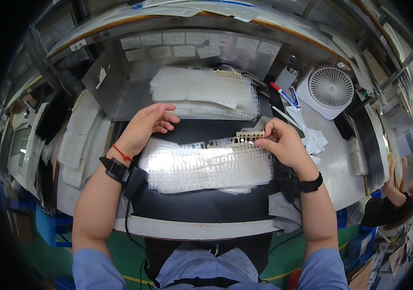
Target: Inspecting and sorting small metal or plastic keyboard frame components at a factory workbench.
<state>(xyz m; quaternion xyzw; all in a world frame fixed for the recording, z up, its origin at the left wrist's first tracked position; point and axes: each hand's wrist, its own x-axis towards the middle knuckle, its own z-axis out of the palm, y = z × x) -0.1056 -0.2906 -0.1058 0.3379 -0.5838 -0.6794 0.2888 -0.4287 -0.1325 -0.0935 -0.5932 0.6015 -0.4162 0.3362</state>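
Note:
A stack of thin translucent plastic sheets (206, 169), cut in a grid pattern, lies on a black mat in front of me. Over its far left corner my left hand (153, 121) hovers with fingers loosely bent and apart, holding nothing. My right hand (283, 140) pinches a short beige strip with a row of dark notches (249, 136) between thumb and fingers, at the far right edge of the stack. Part of the strip is hidden by the fingers. Behind both hands sits a second pile of similar sheets (196, 89), against a metal backboard.
A white fan (329, 89) stands at the back right, near a red marker (283, 93), a bottle (287, 75) and crumpled white tissue (315, 140). More sheets (81, 135) are stacked at left. Paper notes line the backboard (139, 67). Another person (394, 198) works far right.

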